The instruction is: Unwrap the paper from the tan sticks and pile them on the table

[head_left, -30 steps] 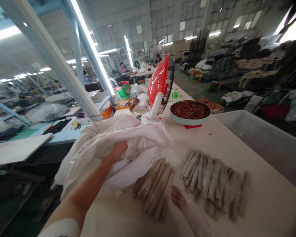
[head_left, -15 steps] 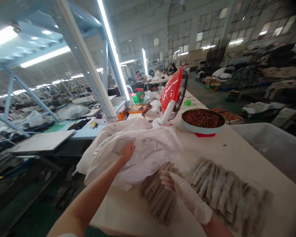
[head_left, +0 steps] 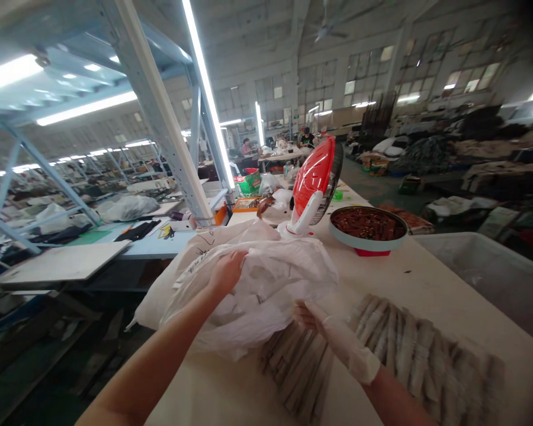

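Left hand [head_left: 227, 273] has its grip closed on white plastic sack [head_left: 266, 290]; gloved right hand [head_left: 337, 340] open, empty, beside pale strips [head_left: 297, 373] on desk [head_left: 444, 296].

Paned windows [head_left: 466, 80] (some glaring) line the wall [head_left: 324, 71] beyond steel racking [head_left: 160, 106].

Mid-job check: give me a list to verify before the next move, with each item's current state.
Left hand on the crumpled white plastic bag: ok, touching.
Right hand, thin white glove on: ok.
Gloved fingers touching the pale grey-brown flat strips: cannot tell.
Bag clear of those strips: cannot tell.
Round teal-rimmed pan of reddish-brown strips: ok, away from both hands.
Red-and-white desk fan: ok, upright; whether running, cannot tell.
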